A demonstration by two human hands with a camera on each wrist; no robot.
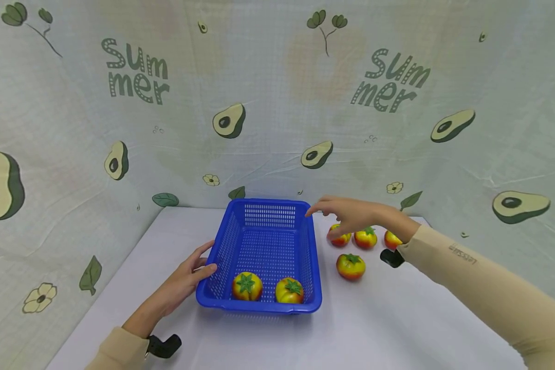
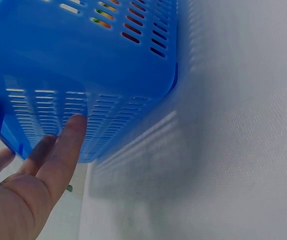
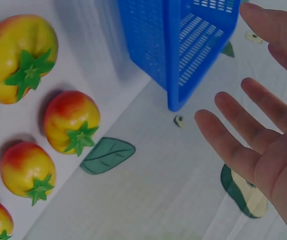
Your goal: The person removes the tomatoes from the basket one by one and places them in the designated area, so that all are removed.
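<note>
A blue plastic basket with slotted walls stands on the table. Two yellow-and-red tomatoes, the left one and the right one, lie inside at its near end. Against the basket's left side rests my left hand, its fairly straight fingers touching the outer wall and its thumb at the rim. My right hand is raised by the far right corner of the basket, palm empty and fingers loosely spread. Below it on the table is a tomato, partly covered by the hand in the head view.
More tomatoes lie right of the basket: one nearer, one in the back row, and another partly behind the right sleeve. A printed cloth with avocados hangs behind the white table.
</note>
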